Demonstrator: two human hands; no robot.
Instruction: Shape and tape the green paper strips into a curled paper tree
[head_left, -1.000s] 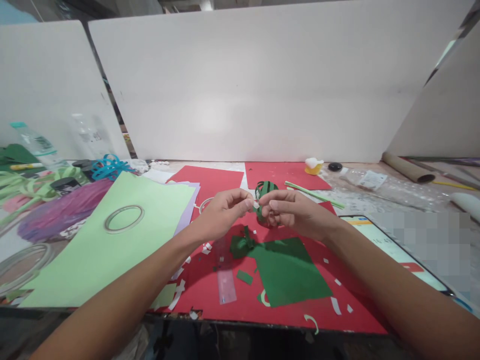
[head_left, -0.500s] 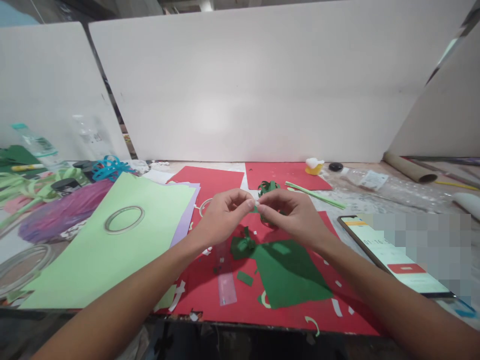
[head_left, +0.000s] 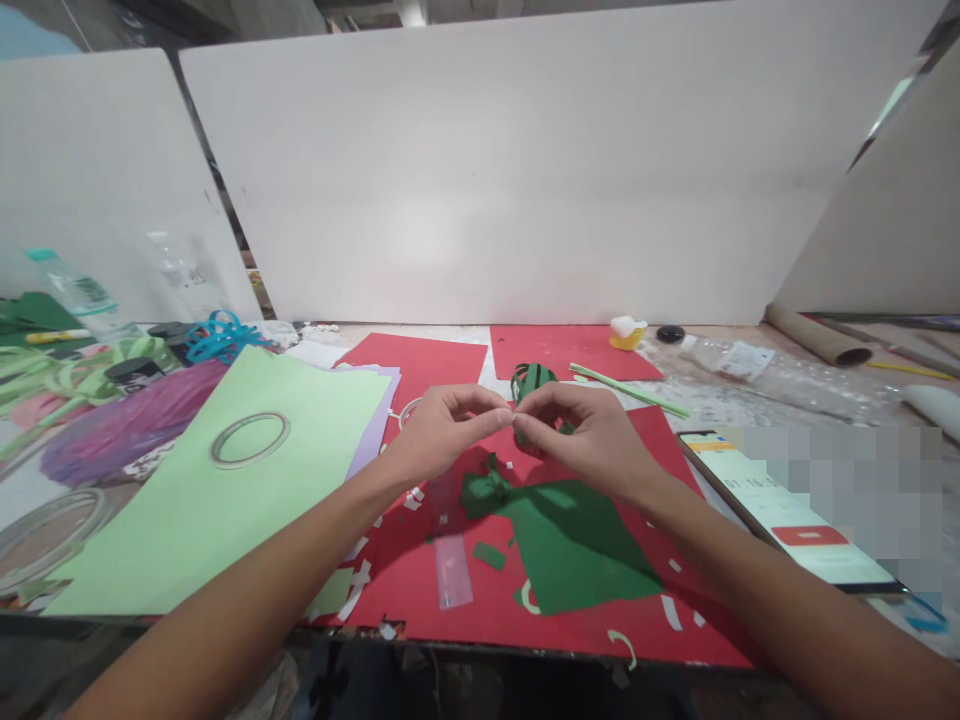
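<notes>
My left hand is closed in a pinch, thumb against forefinger, above the red paper sheet. Facing it, my right hand pinches too, and the fingertips of both hands meet. Whatever lies between them is too small to make out. Just behind the right fingers is a dark green paper-strip ball, partly hidden; I cannot tell whether those fingers touch it. Under the hands lie a dark green paper sheet, a curled green paper piece and a clear ruler.
At left, a tape roll rests on light green paper, near a purple plastic bag. To the right lie a phone, light green strips and a cardboard tube. A yellow pot stands near the white board.
My fingertips have come closer together, and the small whitish bit between them no longer shows. The green paper-strip ball behind the right hand looks slightly turned and shifted left.
</notes>
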